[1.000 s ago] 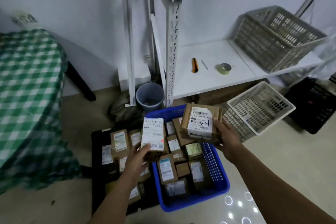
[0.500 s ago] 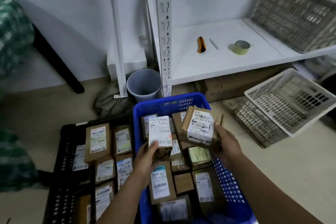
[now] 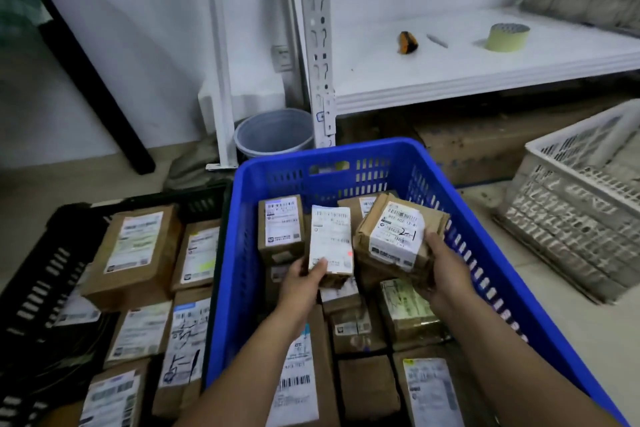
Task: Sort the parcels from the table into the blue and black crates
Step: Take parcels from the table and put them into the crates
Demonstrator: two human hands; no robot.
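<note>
**Cardboard in both hands, poised over the blue crate**

Brown cardboard fills the head view, the only one there is. The left hand (image 3: 304,279) is closed around a narrow white-labelled parcel (image 3: 330,243), thumb across the lower edge of the label and fingers hidden behind it. The right hand (image 3: 441,269) cups a squarer brown parcel (image 3: 398,236) from below and the side, its label tilted up toward the camera with a handwritten mark on it. Both parcels sit above the inside of the blue crate (image 3: 460,215), close beside each other; whether they touch I cannot tell.

Below them the blue crate is already well stocked with boxes lying label-up. Just to its left, the black crate (image 3: 45,274) holds its own layer of parcels, rim to rim with the blue one. A white shelf (image 3: 450,69) behind carries a tape roll (image 3: 507,36).

My guess is that both parcels are about to be set down. The risk is a mis-sort: the crates stand side by side, so a hurried release could send a box into the wrong one. The right-hand parcel rests on an open-sided hold and looks creased, so a tilt could let it slide off. Dropped from height, either box could knock the packed ones askew or cover their labels.
</note>
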